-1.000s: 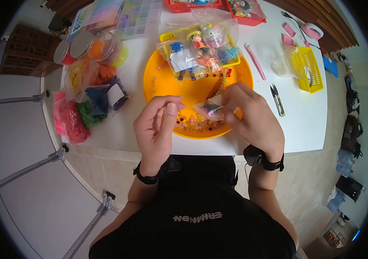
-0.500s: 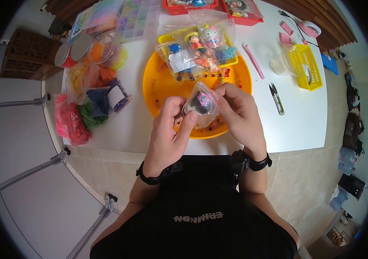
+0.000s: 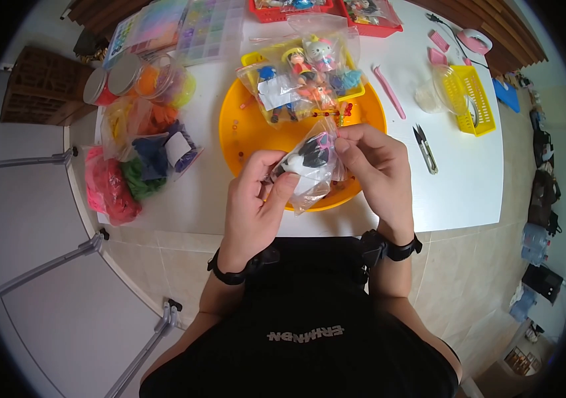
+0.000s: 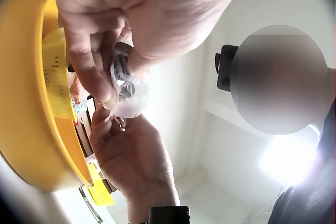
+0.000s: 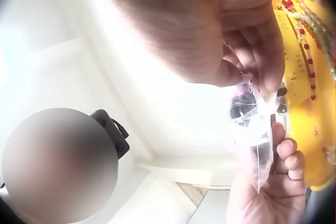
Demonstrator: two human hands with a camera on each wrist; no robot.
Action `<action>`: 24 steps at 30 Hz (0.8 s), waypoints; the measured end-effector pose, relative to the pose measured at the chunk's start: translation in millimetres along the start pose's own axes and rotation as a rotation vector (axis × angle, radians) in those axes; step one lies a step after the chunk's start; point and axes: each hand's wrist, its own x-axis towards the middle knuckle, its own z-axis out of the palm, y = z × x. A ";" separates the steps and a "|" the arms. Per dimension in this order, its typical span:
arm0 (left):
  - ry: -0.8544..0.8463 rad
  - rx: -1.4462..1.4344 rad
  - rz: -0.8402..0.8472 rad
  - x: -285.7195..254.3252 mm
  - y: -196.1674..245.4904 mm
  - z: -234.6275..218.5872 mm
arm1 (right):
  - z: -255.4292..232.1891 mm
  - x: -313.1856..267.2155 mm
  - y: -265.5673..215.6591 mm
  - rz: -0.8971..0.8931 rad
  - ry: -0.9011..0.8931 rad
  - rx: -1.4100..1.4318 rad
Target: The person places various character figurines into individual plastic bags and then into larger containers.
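Observation:
A small clear plastic bag (image 3: 307,169) with a black, white and pink item inside is held above the yellow round tray (image 3: 232,142). The left hand (image 3: 253,205) grips its lower left side between thumb and fingers. At its upper right edge, the right hand (image 3: 381,174) pinches the plastic with thumb and fingertips. In the left wrist view the bag (image 4: 128,95) hangs between both hands; in the right wrist view the right hand (image 5: 226,35) pinches the top of the bag (image 5: 254,124). Beads in the tray are partly hidden behind the bag.
Bagged figurines (image 3: 309,69) lie over a yellow basket at the tray's back. Snips (image 3: 425,149), a pink tool (image 3: 389,91) and another yellow basket (image 3: 475,99) are on the right. Bags of coloured material (image 3: 112,186), jars (image 3: 125,74) and a divided clear box (image 3: 211,32) are on the left.
The bag has come up from low over the tray's right part to between the hands. The left hand, empty before, grips it too, and the bag has turned to show more white.

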 end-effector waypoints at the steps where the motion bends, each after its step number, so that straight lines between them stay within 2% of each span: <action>1: 0.001 0.007 -0.014 -0.9 -1.4 -1.4 | 0.3 0.1 -0.5 0.011 0.012 0.011; 9: -0.012 -0.074 -0.024 -0.8 3.1 -1.1 | -5.7 0.3 1.3 -0.019 -0.001 0.018; 17: 0.019 -0.049 -0.050 -0.4 3.6 -2.5 | -11.0 -0.1 1.7 0.066 -0.062 0.157; 21: 0.123 0.107 0.130 6.0 6.3 4.7 | -11.8 -2.6 0.4 0.038 -0.121 0.284; 23: 0.152 0.274 0.248 9.6 6.6 4.1 | -7.8 -5.2 -9.0 0.103 -0.179 0.265; 24: 0.101 0.315 0.266 8.9 8.8 1.5 | -4.9 -6.2 -13.1 0.136 -0.208 0.255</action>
